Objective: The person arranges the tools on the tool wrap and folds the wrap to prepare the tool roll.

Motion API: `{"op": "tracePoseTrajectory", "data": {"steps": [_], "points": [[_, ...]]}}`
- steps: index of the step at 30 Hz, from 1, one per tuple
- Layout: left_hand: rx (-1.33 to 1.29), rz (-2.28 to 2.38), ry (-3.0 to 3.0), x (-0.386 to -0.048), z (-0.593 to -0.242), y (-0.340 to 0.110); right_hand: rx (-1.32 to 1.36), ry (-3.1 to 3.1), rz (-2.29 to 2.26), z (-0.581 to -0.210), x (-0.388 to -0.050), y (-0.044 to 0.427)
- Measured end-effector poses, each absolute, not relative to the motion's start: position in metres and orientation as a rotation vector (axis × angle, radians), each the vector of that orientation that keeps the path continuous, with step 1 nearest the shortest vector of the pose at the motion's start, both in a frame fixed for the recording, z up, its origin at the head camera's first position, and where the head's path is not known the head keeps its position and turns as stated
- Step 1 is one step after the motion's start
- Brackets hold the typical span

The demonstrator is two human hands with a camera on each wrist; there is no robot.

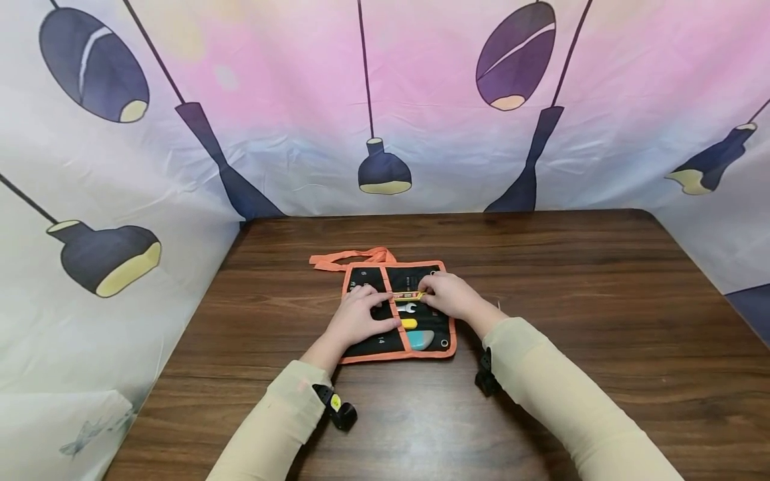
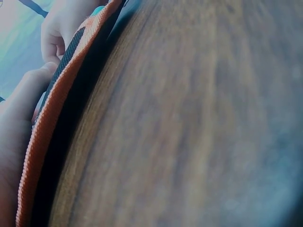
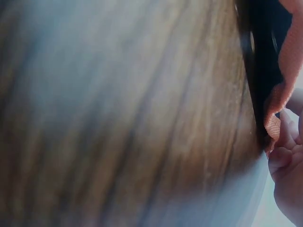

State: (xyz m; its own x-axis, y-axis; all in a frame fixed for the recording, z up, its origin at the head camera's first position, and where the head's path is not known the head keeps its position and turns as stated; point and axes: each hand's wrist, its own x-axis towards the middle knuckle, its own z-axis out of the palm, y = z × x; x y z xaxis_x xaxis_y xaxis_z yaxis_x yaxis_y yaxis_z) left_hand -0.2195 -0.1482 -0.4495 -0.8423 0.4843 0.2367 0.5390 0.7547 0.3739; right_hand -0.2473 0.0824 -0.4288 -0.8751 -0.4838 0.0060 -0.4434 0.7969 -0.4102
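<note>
A black tool pouch [image 1: 367, 349] with orange trim lies unfolded on the table. My right hand [image 1: 451, 297] pinches one end of a slim yellow tool with a red label [image 1: 406, 295]; its exact kind is unclear. The tool's other end meets the orange pocket band. My left hand [image 1: 355, 319] rests on the pouch's left part, thumb and forefinger extended to that band. Below the slim tool, a wrench [image 1: 409, 308], a yellow handle [image 1: 410, 324] and a teal handle [image 1: 420, 340] stick out of the pockets. In the left wrist view, the orange edge [image 2: 49, 123] runs beside my thumb.
An orange tie strap [image 1: 351, 256] trails from the pouch's far left corner. Dark wood table [image 1: 571, 280] extends around it. Behind the table hangs a cloth backdrop [image 1: 289, 153] printed with lamps.
</note>
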Motion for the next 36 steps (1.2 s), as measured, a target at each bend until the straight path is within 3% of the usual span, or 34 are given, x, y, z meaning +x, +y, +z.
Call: {"op": "tracePoseTrajectory", "data": {"steps": [36], "points": [[-0.836,-0.566,-2.842,-0.220,-0.448,-0.147,-0.691,2.912,-0.613,-0.432,-0.248,0.064]]}}
